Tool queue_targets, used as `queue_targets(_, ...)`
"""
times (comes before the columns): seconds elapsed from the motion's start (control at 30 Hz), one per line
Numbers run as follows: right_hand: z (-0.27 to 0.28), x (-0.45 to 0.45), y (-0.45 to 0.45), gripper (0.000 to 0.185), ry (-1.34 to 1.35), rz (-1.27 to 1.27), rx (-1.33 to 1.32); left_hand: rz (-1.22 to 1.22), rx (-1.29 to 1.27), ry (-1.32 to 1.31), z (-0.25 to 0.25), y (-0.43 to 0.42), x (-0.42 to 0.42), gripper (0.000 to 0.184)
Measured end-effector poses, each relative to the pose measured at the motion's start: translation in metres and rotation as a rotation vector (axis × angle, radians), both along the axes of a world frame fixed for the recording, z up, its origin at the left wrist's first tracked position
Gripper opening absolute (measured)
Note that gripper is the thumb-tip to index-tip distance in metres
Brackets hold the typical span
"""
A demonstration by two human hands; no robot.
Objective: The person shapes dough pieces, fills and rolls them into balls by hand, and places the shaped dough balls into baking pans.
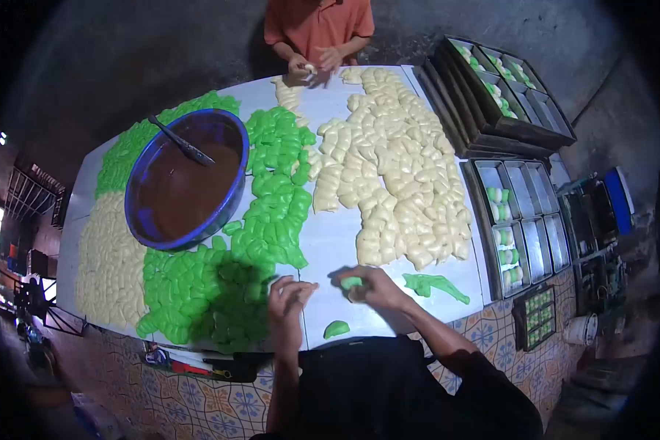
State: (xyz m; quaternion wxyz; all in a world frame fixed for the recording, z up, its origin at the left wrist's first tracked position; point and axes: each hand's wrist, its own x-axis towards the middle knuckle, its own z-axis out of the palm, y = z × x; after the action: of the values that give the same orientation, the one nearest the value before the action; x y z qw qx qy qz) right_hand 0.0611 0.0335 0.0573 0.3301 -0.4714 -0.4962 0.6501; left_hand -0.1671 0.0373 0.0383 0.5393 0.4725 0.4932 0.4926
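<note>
My right hand (pixel 370 287) is closed around a small green dough piece (pixel 351 282) above the near edge of the white table (pixel 330 246). To its left, my left hand (pixel 290 295) is raised with its fingers bent together; what they hold, if anything, is too small to make out. A green dough lump (pixel 336 329) lies on the table between my hands and my body. Right of my right hand is a flattened green strip (pixel 436 286). Green dough pieces (pixel 275 213) spread left of my hands, and cream dough pieces (pixel 403 176) lie beyond them.
A blue basin (pixel 133 213) of brown filling with a spoon (pixel 183 141) stands at the left. Across the table a person (pixel 319 33) handles a small piece. Stacked trays (pixel 484 132) and a divided tray (pixel 491 286) with dough balls are at the right.
</note>
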Motion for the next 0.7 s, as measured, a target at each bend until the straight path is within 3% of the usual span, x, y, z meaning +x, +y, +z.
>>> queue_targets(0.07,-0.083,0.014,0.012,0.043,-0.205,0.154,0.294,0.013,-0.064,-0.126,0.014,0.0,-0.009,0.036)
queue_targets(0.1,-0.077,0.017,0.013,0.046,-0.239,0.214,0.382,0.026,-0.095,-0.19,0.018,0.001,-0.014,0.036)
queue_targets(0.2,-0.061,0.011,-0.002,0.046,-0.368,-0.056,0.388,0.084,-0.106,-0.225,0.013,-0.008,-0.034,0.035)
queue_targets(0.33,-0.045,0.008,0.002,0.045,-0.473,0.172,0.466,0.136,-0.169,-0.226,-0.004,-0.019,-0.039,0.031)
queue_targets(0.37,-0.036,0.007,-0.002,0.046,-0.585,0.15,0.373,0.146,-0.198,-0.202,-0.008,-0.021,-0.037,0.029)
queue_targets(0.47,0.014,-0.022,-0.019,0.047,-0.837,0.081,0.778,0.125,-0.179,-0.188,-0.014,-0.027,-0.031,0.026)
queue_targets(0.5,-0.007,-0.03,-0.026,0.05,-0.763,0.252,0.892,0.145,-0.016,-0.085,-0.014,-0.03,-0.026,0.021)
queue_targets(0.6,-0.061,-0.047,-0.046,0.048,-0.622,0.572,0.795,0.134,-0.097,-0.151,-0.013,-0.029,-0.02,0.017)
queue_targets(0.67,-0.062,-0.05,-0.038,0.042,-0.502,0.595,0.612,0.133,-0.12,-0.154,-0.011,-0.028,-0.015,0.018)
queue_targets(0.7,-0.063,-0.051,-0.04,0.037,-0.297,0.337,0.54,0.125,-0.087,-0.093,-0.019,-0.029,-0.017,0.019)
